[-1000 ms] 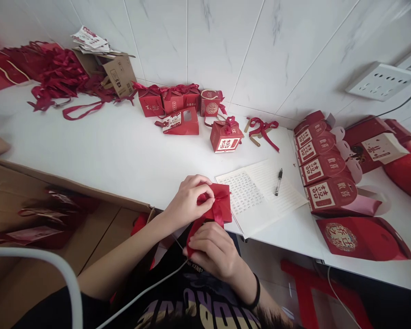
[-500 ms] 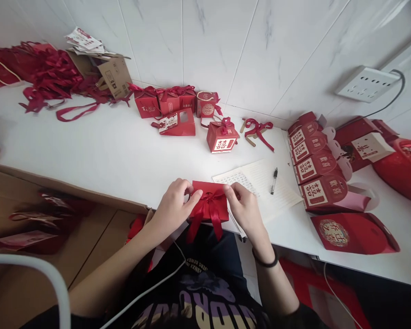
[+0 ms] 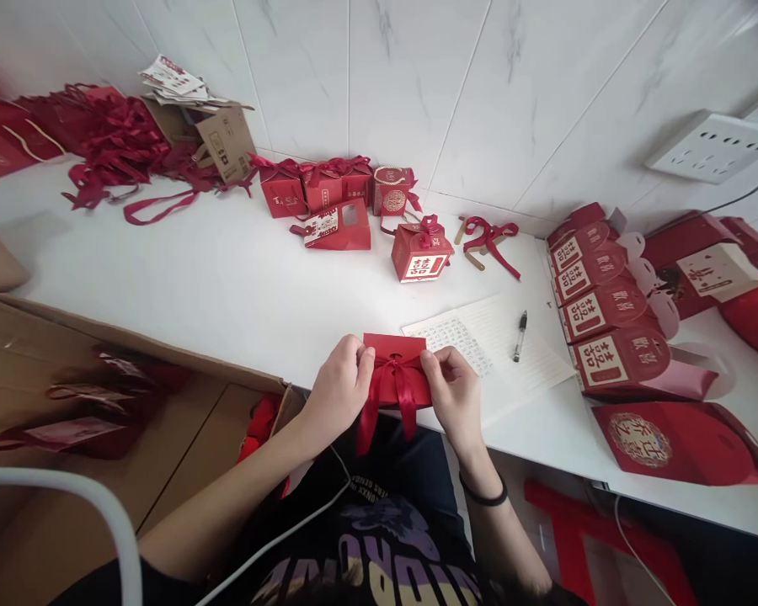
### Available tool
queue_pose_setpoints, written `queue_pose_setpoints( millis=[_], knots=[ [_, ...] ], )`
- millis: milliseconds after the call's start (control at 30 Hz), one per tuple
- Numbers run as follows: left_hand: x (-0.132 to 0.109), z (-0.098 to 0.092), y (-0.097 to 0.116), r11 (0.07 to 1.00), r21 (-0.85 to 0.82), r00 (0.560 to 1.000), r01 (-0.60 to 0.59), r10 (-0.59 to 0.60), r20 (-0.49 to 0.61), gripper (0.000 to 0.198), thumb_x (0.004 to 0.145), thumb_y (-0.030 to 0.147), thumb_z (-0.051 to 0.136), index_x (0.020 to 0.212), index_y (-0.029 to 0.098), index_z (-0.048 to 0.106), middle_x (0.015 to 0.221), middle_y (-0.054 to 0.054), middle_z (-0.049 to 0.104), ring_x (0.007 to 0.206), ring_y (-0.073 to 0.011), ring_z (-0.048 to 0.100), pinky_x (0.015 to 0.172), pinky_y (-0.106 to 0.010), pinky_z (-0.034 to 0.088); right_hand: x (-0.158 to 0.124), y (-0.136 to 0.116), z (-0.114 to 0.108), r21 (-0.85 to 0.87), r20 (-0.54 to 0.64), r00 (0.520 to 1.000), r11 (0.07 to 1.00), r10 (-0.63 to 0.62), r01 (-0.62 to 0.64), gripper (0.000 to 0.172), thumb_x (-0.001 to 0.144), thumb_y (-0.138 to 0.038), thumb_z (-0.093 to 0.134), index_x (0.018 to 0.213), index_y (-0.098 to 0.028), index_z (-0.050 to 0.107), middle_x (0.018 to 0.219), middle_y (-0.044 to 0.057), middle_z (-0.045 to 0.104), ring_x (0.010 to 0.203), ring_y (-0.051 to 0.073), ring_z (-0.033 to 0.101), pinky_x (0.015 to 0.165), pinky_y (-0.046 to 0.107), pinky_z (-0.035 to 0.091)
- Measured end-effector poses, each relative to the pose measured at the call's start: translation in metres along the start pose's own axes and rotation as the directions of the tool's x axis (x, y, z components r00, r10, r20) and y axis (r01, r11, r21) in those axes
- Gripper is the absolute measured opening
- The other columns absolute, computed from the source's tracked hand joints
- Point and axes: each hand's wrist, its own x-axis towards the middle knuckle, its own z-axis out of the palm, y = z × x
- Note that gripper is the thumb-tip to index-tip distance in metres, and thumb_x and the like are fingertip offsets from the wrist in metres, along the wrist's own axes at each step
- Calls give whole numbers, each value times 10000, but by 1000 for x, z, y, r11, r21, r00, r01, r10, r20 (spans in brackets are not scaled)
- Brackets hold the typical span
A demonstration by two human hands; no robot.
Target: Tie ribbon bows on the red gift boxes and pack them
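Observation:
A small red gift box (image 3: 410, 343) stands in front of me at the table's near edge, with a red ribbon (image 3: 405, 396) tied in a bow on it. Two ribbon tails hang down over the box's near side. My left hand (image 3: 344, 383) is closed at the box's left side, thumb and fingers pinching a loop of the ribbon. On the right side, my right hand (image 3: 453, 389) pinches the other loop between thumb and fingers. The loops are stretched out sideways from the knot. My fingers partly cover the ribbon at both ends.
Tied red boxes (image 3: 281, 194) stand by the wall, with another box (image 3: 420, 252) before them. A notebook (image 3: 493, 353) and pen (image 3: 520, 335) lie to the right, beside a row of unfolded-top boxes (image 3: 600, 362). Heaped ribbons (image 3: 123, 139) and a carton (image 3: 224, 143) are far left.
My left thumb has closed down against the fingers, and the ribbon loops are drawn out more to the sides. The view has shifted slightly left.

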Motion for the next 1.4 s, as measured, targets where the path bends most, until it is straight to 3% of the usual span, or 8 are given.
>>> queue_pose_setpoints(
  millis=[167, 267, 500, 567, 767, 1000, 1167, 1400],
  knots=[
    [-2, 0, 0, 1000, 25, 1000, -13, 13, 0, 220, 899, 282, 310, 688, 229, 279, 605, 36, 377, 507, -125, 392, 502, -259, 339, -3, 6, 4, 107, -51, 998, 994, 26, -21, 375, 836, -467, 553, 606, -189, 448, 556, -36, 439, 524, 110, 392, 502, 233, 339],
    [-2, 1, 1, 1000, 10, 1000, 3, -3, 5, 214, 897, 279, 306, 691, 230, 277, 610, 35, 371, 507, -125, 385, 505, -261, 332, -4, 10, 8, 229, -55, 992, 969, 112, -96, 399, 824, -494, 554, 597, -189, 434, 564, -33, 442, 528, 109, 385, 510, 235, 343],
    [7, -1, -2, 986, -144, 991, 80, -62, 122, 273, 909, 390, 318, 697, 218, 325, 614, 44, 392, 553, -123, 423, 556, -259, 350, 8, 16, -3, 354, 178, 957, 892, 231, -281, 390, 766, -505, 604, 609, -186, 443, 559, -39, 436, 513, 102, 382, 507, 232, 342],
    [9, -7, -8, 974, -193, 987, 122, -97, 132, 290, 898, 443, 329, 720, 216, 357, 630, 44, 410, 573, -126, 438, 577, -263, 370, 8, 20, -14, 387, 180, 955, 876, 236, -289, 350, 749, -482, 616, 638, -191, 458, 559, -42, 431, 532, 112, 413, 534, 238, 374],
    [-4, -28, -31, 977, -176, 993, 116, -119, -2, 273, 849, 454, 375, 757, 204, 435, 781, -11, 522, 770, -180, 531, 736, -316, 423, -17, 40, -41, 271, -14, 973, 938, 229, -217, 346, 748, -494, 586, 627, -195, 460, 554, -24, 456, 565, 134, 437, 590, 260, 390],
    [-11, -11, -47, 996, 3, 994, 91, -91, 54, 296, 859, 439, 301, 798, 205, 471, 882, -67, 601, 872, -227, 571, 805, -383, 437, -49, 42, -33, 102, 65, 997, 993, 46, -53, 412, 805, -587, 491, 697, -190, 493, 585, -10, 475, 578, 152, 457, 569, 257, 375],
    [-1, -8, -56, 997, 64, 994, 35, -41, 99, 251, 799, 420, 397, 734, 201, 502, 811, -68, 618, 812, -242, 586, 735, -381, 456, -50, 54, -33, -2, 13, 998, 998, -68, 68, 399, 853, -549, 452, 684, -189, 488, 610, 2, 479, 589, 153, 458, 549, 248, 365],
    [-6, -12, -46, 995, 97, 993, 4, -15, 115, 329, 839, 453, 308, 707, 206, 482, 738, -43, 610, 755, -221, 585, 722, -353, 436, -41, 73, -34, 25, 76, 987, 989, -145, 144, 403, 855, -536, 442, 651, -191, 483, 540, -20, 431, 499, 134, 407, 493, 245, 334]
  ],
)
